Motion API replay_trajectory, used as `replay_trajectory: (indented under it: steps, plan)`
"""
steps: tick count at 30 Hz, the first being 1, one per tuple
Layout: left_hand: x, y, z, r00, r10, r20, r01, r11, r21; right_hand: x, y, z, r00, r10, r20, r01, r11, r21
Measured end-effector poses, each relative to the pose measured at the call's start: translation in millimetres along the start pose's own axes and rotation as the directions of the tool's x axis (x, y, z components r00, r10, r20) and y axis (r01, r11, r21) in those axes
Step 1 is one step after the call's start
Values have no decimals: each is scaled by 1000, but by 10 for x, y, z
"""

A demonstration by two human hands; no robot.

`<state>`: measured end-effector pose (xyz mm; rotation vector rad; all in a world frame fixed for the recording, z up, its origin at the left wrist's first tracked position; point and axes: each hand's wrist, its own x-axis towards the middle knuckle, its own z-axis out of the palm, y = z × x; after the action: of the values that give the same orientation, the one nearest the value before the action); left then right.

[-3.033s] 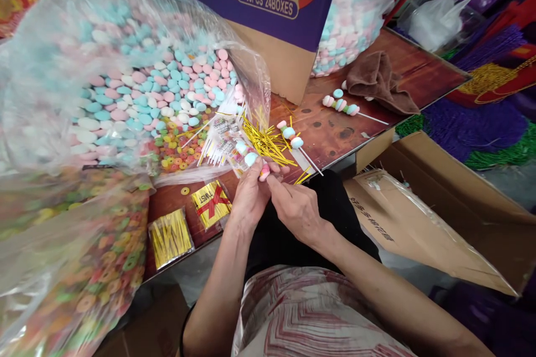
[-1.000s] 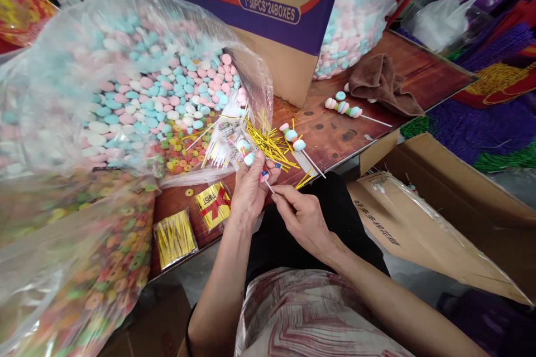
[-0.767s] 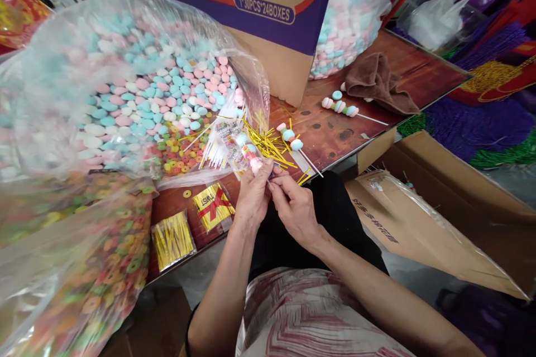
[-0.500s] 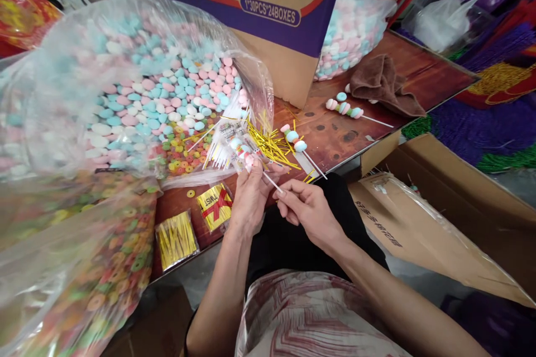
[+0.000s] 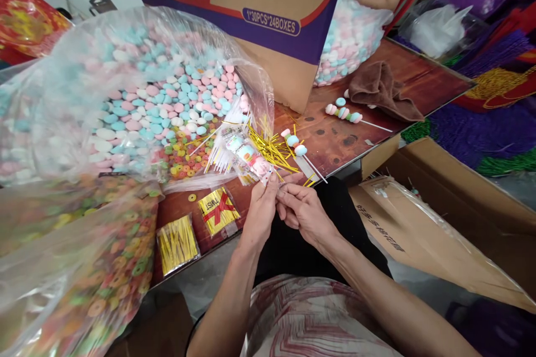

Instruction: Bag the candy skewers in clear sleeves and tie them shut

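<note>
Both hands (image 5: 285, 209) pinched together — fingertips meeting.

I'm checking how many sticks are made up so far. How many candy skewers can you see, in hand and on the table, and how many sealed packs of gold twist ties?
Candy skewers held in the hands: 1
Candy skewers lying on the table: 2
Sealed gold twist-tie packs: 2
Total: 5
</note>
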<state>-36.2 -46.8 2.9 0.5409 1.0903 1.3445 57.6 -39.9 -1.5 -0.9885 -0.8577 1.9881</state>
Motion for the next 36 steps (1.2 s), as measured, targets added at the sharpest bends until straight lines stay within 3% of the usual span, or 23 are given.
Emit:
replay_trajectory:
  steps: [7, 9, 13, 16, 19, 22, 25, 28, 29, 30, 32, 34, 36]
  plan:
    - [23, 19, -60, 997, -17, 78, 19, 999, -26, 13, -75, -40, 992, -102, 73, 119, 952, -281]
    - [26, 1, -77, 997, 5, 78, -3, 1000, -23, 28, -97, -30, 992, -108, 61, 121, 948, -295]
    - [6, 15, -108, 994, 11, 105, -11, 1000, -1, 62, -101, 56, 998, -57, 12, 57, 998, 11]
    - [-36, 88, -149, 985, -24, 169, 42, 993, -106, 69, -73, 139, 995, 47, 83, -70, 950, 303]
    - [-70, 142, -197, 995, 13, 95, 10, 969, -245, 64, -17, 206, 990, 87, 109, -121, 920, 373]
    - [-77, 146, -238, 997, 19, -72, -41, 947, -318, 55, 59, 257, 993, 85, 86, -108, 940, 325]
    - [-77, 151, -278, 993, 4, -120, -46, 933, -356, 61, 82, 268, 990, 86, 115, -107, 976, 192]
    - [-80, 193, -326, 994, 63, -87, -89, 936, -341, 123, -59, 197, 962, 80, 259, -16, 971, -239]
    - [-79, 209, -344, 991, 106, -85, -128, 940, -317, 164, -145, 160, 948, 66, 313, 82, 896, -436]
    - [-75, 222, -363, 983, 154, -96, -176, 942, -285, 218, -244, 124, 935, 33, 354, 206, 760, -617]
    - [-63, 230, -403, 965, 222, -137, -247, 946, -209, 361, -447, 69, 930, -115, 350, 366, 389, -846]
    - [-51, 209, -437, 960, 224, -171, -249, 958, -143, 542, -600, 56, 922, -277, 269, 297, 65, -953]
    - [-40, 169, -460, 958, 202, -202, -228, 967, -114, 726, -663, 83, 923, -334, 191, 145, -156, -977]
